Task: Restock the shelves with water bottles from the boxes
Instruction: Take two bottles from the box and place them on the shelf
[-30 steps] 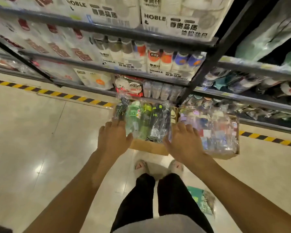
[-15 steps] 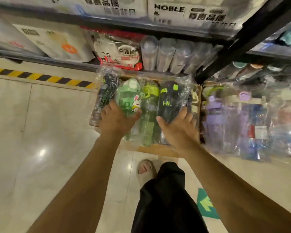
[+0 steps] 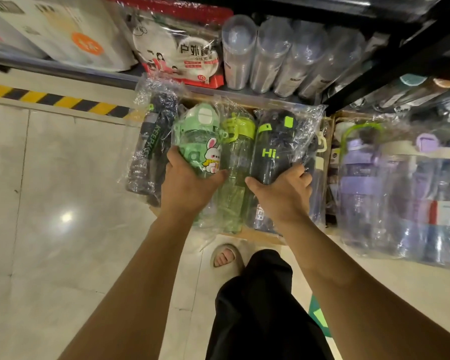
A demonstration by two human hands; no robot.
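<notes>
A cardboard box (image 3: 255, 233) on the floor holds several water bottles in clear plastic wrap. My left hand (image 3: 189, 187) grips the light green bottle with a rabbit picture (image 3: 199, 137). My right hand (image 3: 283, 196) grips the black bottle marked "Hi." (image 3: 273, 144). Between the two stands a lime green bottle (image 3: 235, 152), and a dark bottle with a lettered strap (image 3: 151, 146) leans at the box's left side. A second box (image 3: 333, 120) to the right holds purple and clear wrapped bottles (image 3: 400, 190).
The lowest shelf (image 3: 270, 96) just behind the boxes carries stacked clear cups (image 3: 270, 50), a red and white pack of plates (image 3: 182, 55) and a white carton (image 3: 57, 29). A black shelf post (image 3: 390, 61) rises at right. Yellow-black tape (image 3: 55, 101) marks the floor; my feet stand below the box.
The camera has dropped closer to the box. Both hands went from hovering over the bottles to closing around them, the left on the rabbit bottle, the right on the black one.
</notes>
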